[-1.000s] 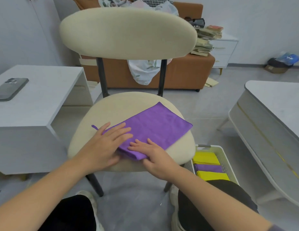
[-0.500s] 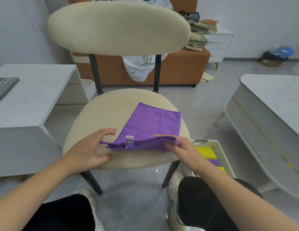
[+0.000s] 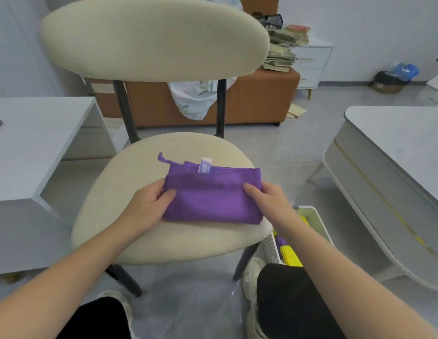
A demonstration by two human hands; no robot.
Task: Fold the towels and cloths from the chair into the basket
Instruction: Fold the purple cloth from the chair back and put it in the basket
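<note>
Both forearms reach forward over the chair [image 3: 164, 241] seat. The left hand [image 3: 149, 204] and right hand [image 3: 269, 199] each pinch one end of the purple cloth [image 3: 213, 194], thumbs on top, each grip closed on the fabric. Half a second ago the cloth was a wider fold. It is now a narrow band, with its label at the far edge.

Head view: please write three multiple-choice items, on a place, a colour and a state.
1. Relative to the chair, the basket is: A. on it B. on the floor beside it C. behind it
2. The cloth being held is: A. yellow B. white C. purple
3. It is held by: A. left hand and right hand B. one hand C. no hand
Answers: 1 B, it stands by a front leg; 2 C, purple fabric; 3 A, a thumb presses each end.
</note>
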